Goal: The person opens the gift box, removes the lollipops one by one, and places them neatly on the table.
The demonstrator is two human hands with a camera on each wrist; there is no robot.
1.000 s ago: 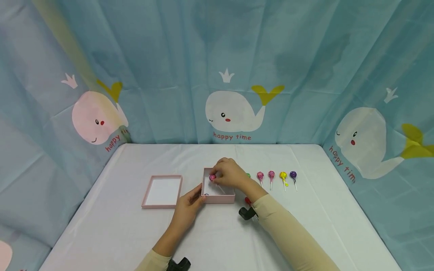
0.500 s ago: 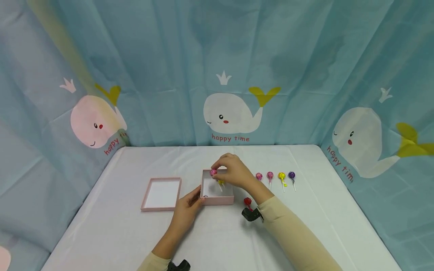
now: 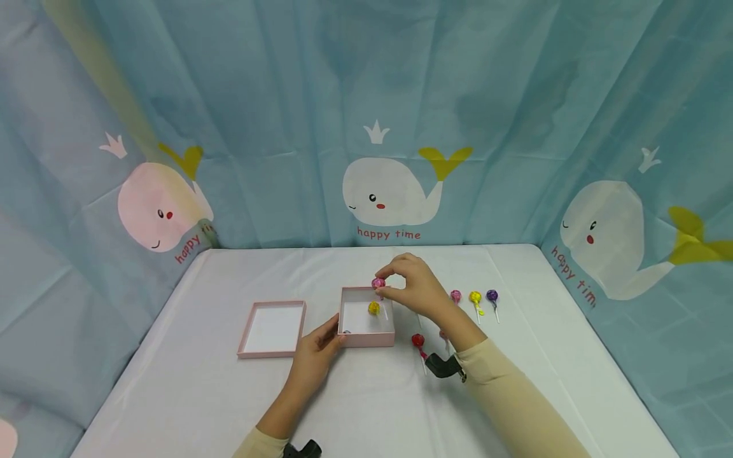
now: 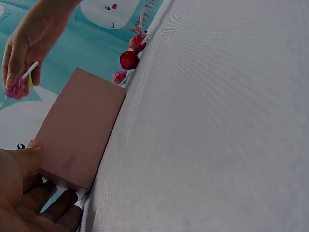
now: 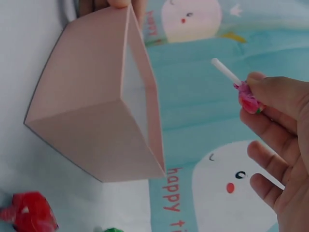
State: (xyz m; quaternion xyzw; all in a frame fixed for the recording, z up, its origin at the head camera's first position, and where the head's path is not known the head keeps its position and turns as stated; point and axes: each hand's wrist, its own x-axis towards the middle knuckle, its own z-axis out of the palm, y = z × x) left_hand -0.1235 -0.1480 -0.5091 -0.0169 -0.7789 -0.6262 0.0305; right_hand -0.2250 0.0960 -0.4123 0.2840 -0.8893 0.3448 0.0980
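Note:
My left hand (image 3: 314, 359) grips the near left corner of an open pink box (image 3: 369, 341), thumb against one side in the left wrist view. Over the box's back right part, my right hand (image 3: 419, 289) pinches a pink-wrapped lollipop (image 3: 378, 284) by its head, between thumb and forefinger. Its white stick points away from the palm in the right wrist view (image 5: 226, 72). Inside the box lies a yellow lollipop (image 3: 373, 308), and a small dark bit of something shows at the near left corner. The box's pink walls (image 4: 82, 135) hide its inside in the left wrist view.
A shallow pink lid (image 3: 272, 353) with a white inside lies left of the box. To the right are a red lollipop (image 3: 418, 341), a pink one (image 3: 455, 296), a yellow one (image 3: 475, 298) and a purple one (image 3: 492, 296). The right arm partly covers others.
My right hand has risen from inside the box and moved right, carrying the pink lollipop. The yellow lollipop in the box has come into view. My left hand stays at the box corner.

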